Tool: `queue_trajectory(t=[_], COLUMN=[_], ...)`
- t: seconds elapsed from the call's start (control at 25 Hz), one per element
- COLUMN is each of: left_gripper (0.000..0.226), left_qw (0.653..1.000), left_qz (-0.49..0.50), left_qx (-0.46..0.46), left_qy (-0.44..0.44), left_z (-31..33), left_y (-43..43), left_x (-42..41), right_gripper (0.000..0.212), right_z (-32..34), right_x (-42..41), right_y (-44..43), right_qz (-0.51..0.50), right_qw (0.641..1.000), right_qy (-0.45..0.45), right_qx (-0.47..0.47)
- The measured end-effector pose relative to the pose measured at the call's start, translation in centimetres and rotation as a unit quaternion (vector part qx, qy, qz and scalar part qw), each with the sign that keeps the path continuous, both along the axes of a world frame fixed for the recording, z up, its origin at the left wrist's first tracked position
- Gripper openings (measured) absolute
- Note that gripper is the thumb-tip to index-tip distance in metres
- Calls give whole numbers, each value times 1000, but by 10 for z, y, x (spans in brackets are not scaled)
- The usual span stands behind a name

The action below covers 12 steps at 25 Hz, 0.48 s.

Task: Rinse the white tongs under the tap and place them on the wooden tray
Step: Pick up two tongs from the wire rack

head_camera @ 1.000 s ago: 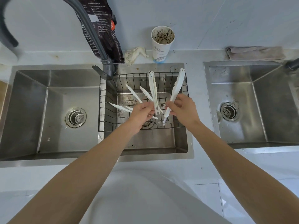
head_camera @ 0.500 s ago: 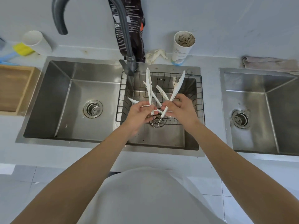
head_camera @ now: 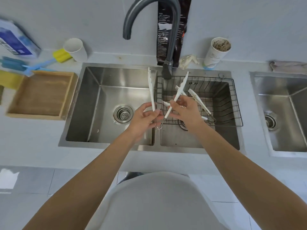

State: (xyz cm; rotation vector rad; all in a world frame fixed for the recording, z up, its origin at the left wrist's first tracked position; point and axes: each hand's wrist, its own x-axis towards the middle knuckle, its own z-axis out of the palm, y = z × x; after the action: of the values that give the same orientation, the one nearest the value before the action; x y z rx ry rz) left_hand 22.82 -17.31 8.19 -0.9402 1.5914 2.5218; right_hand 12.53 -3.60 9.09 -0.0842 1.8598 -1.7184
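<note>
Left hand [head_camera: 144, 118] and right hand [head_camera: 186, 112] pinch the long white plastic tongs [head_camera: 151, 90], so grip tight and bring them under the curved grey tap [head_camera: 131, 15].

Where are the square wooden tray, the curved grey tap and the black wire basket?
Square wooden tray [head_camera: 41, 95]: head view, bare floor.
Curved grey tap [head_camera: 167, 70]: head view, lower stem.
Black wire basket [head_camera: 230, 103]: head view, right wall.
</note>
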Motion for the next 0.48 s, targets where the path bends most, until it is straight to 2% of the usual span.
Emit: queue_trajectory(t=[0.2, 0.48], left_gripper=[53, 60], left_qw=[999, 1000], left_qz=[-25, 9], left_qx=[23, 14], left_qy=[12, 22], left_z=[2, 3], left_y=[-37, -55], left_x=[32, 45], right_gripper=[26, 24], right_z=[0, 1], right_x=[25, 26], right_y=[-44, -69], right_qz=[-10, 29], right_qw=[999, 994], right_qy=[31, 63], right_qx=[32, 79])
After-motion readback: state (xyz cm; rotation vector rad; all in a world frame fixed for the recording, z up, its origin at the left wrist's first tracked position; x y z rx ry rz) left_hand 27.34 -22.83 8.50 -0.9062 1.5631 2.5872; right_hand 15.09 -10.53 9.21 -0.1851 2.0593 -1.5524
